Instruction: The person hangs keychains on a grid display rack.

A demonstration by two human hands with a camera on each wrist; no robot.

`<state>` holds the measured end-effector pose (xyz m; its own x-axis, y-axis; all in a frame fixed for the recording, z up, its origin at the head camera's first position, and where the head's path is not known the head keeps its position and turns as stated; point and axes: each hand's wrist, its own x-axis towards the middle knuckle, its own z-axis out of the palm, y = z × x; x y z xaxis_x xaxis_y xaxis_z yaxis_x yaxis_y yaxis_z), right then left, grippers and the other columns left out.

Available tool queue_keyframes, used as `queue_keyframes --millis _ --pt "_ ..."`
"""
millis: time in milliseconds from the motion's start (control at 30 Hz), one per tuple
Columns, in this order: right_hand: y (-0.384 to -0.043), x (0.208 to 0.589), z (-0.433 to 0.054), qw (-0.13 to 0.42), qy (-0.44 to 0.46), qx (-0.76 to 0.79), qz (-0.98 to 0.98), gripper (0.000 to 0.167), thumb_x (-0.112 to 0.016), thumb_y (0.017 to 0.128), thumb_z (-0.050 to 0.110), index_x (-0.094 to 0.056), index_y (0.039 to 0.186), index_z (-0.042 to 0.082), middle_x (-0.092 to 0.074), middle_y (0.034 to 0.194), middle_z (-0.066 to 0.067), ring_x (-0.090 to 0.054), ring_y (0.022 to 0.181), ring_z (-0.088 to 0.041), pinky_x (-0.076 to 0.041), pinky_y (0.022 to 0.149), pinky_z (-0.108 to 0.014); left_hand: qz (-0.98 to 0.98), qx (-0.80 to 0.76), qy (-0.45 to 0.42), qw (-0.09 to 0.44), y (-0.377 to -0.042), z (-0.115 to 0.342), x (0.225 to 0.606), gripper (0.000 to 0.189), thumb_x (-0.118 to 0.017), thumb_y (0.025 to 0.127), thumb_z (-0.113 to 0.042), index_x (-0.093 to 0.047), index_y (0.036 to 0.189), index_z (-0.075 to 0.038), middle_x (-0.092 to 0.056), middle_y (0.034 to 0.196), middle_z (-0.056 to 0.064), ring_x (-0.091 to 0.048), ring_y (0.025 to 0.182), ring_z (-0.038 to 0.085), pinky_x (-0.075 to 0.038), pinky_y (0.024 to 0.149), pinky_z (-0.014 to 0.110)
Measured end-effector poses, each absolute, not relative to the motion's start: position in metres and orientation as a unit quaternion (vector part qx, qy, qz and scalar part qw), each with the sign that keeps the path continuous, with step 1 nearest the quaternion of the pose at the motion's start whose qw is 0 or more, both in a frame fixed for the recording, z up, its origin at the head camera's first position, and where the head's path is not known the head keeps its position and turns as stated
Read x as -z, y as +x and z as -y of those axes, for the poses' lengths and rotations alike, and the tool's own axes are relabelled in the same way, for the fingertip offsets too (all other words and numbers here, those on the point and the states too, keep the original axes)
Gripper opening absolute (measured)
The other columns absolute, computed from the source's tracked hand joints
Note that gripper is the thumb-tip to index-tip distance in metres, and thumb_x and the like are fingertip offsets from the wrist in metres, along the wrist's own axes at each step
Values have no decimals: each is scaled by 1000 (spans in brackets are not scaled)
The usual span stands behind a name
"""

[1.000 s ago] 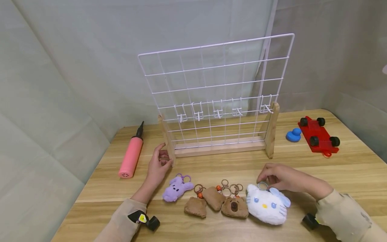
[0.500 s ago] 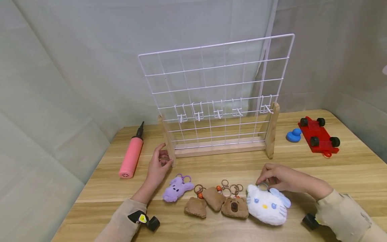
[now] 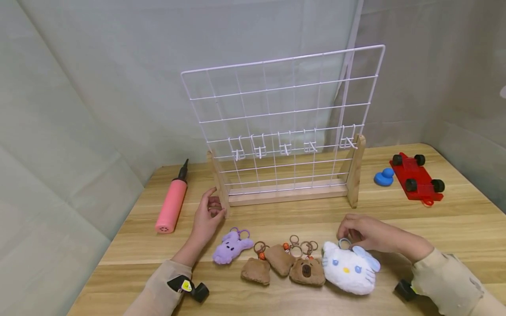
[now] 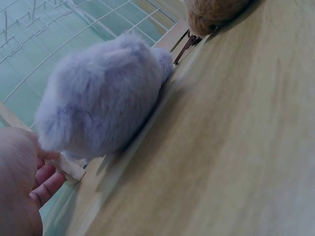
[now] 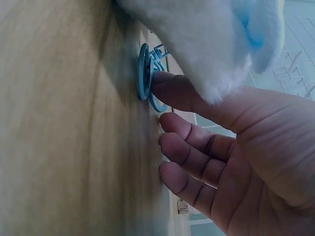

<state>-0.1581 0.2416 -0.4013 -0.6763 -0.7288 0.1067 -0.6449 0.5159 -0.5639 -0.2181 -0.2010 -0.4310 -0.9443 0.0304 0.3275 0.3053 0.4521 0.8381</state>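
My left hand holds the lower front of the left wooden leg of a white wire grid rack. Its thumb lies at the leg's front corner, the fingers bent beside it. My right hand pinches the blue key ring of a white cat-face plush keychain; the index fingertip is hidden in the right wrist view. The plush lies face up on the table. To its left are several brown plush keychains and a purple rabbit plush keychain, which looms near the left wrist camera.
Several white hooks hang in a row across the grid. Left of the rack lies a pink hand pump with a black nozzle. On the right are a blue duck-shaped toy and a red toy car with black wheels.
My right fingers have shifted very slightly, and the blue ring between them stands a little more upright. The left hand, rack and other keychains stay put.
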Motion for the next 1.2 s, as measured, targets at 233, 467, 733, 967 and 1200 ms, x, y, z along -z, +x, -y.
queue_keyframes --millis 233,467,733,967,1200 --pt "-159 399 -240 113 -368 310 -869 24 -73 78 8 -59 94 19 -56 80 11 -48 70 4 -46 59 -17 840 515 -100 138 -218 203 432 71 -66 81 11 -34 143 -2 -57 114 23 -57 98 28 -50 75 12" --pt "-159 396 -241 138 -358 332 -862 15 -71 83 12 -61 93 17 -60 80 12 -50 72 5 -48 60 -18 842 513 -98 137 -218 204 432 70 -66 81 11 -34 143 -3 -56 115 22 -57 99 29 -51 77 14" --pt "-156 385 -250 122 -352 328 -868 7 -69 87 20 -63 89 18 -59 78 14 -48 70 5 -47 58 -17 841 513 -105 134 -218 202 431 69 -66 82 10 -36 142 -2 -57 114 22 -58 100 30 -52 78 15" --pt "-151 369 -256 108 -345 340 -868 4 -65 90 14 -63 93 16 -61 79 10 -51 70 4 -48 58 -18 844 507 -109 137 -219 201 431 69 -66 82 9 -36 142 -2 -57 114 22 -58 99 30 -53 78 19" --pt "-151 354 -260 107 -344 337 -870 5 -63 91 11 -63 96 12 -62 80 9 -52 69 2 -49 57 -18 844 507 -104 139 -218 200 431 68 -66 81 10 -37 142 -2 -57 114 22 -58 99 29 -52 76 16"
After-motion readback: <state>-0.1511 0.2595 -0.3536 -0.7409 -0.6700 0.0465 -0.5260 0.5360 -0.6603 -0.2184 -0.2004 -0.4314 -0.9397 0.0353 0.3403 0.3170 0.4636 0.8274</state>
